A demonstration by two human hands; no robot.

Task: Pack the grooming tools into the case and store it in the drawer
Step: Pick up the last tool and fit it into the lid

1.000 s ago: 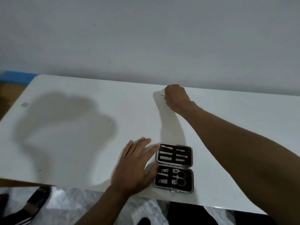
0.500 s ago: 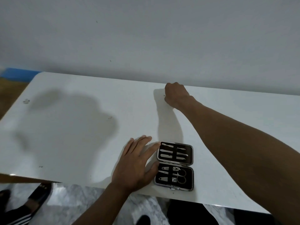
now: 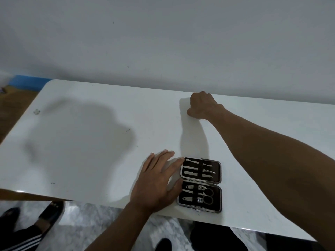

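Note:
The open grooming case (image 3: pixel 200 184) lies flat near the front edge of the white table (image 3: pixel 87 142). Its dark lining holds several metal tools under straps, among them small scissors (image 3: pixel 207 195) in the near half. My left hand (image 3: pixel 157 183) rests flat on the table with fingers spread, its fingertips and thumb touching the case's left side. My right hand (image 3: pixel 203 105) reaches to the table's far edge by the wall and is closed in a fist on the surface. The thin metal tool seen at it earlier is hidden inside the fist now.
A grey wall rises directly behind the table. Below the front edge there is marbled floor, with a dark shoe and striped trouser leg (image 3: pixel 45 220) at lower left. A blue strip (image 3: pixel 27 84) and wooden floor lie past the table's left end.
My right fist has closed further at the far edge, and the thin metal tip that stuck out of it no longer shows. The left hand and case have stayed put.

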